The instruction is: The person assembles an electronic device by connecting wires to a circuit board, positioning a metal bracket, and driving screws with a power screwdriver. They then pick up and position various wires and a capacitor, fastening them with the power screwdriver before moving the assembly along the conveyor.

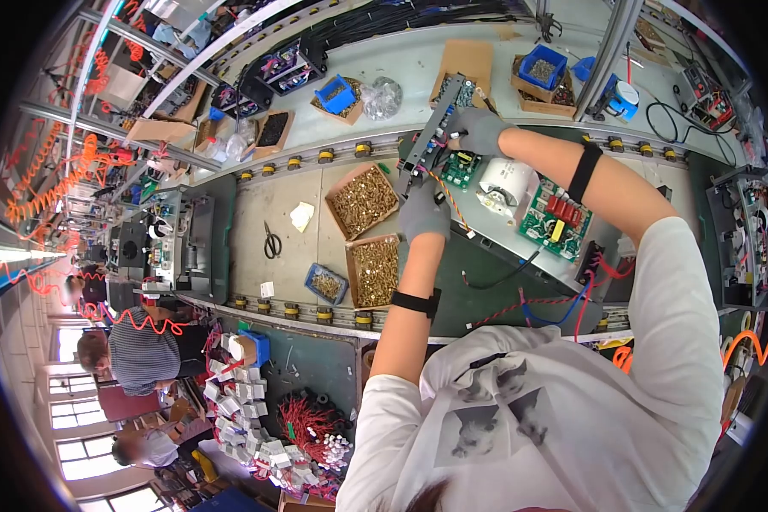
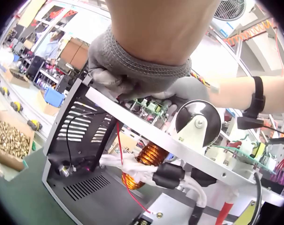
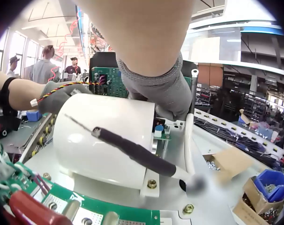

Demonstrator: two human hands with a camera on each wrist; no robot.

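Note:
An open electronics chassis (image 1: 508, 241) lies at an angle, with a dark front panel (image 1: 433, 128) at its left end. My gloved left hand (image 1: 424, 213) curls its fingers at the panel's lower end, beside the metal plate's corner (image 2: 96, 97). My gloved right hand (image 1: 478, 132) bends over a small green board (image 1: 461, 169) behind the panel; its fingertips are largely hidden in the right wrist view. A twisted multicoloured wire (image 1: 449, 198) runs out between the hands. Beside them sit a white cylinder (image 3: 104, 136) and a larger green board (image 1: 555, 218). Below the plate shows a copper coil (image 2: 152, 154).
Left of the chassis are two boxes of brass parts (image 1: 363, 202), a blue tray (image 1: 326, 283) and scissors (image 1: 271, 241). Along the back shelf stand blue bins (image 1: 542, 66) and cardboard boxes. Loose wires (image 1: 533, 320) hang at the chassis's near side. Other people (image 1: 141, 350) are farther left.

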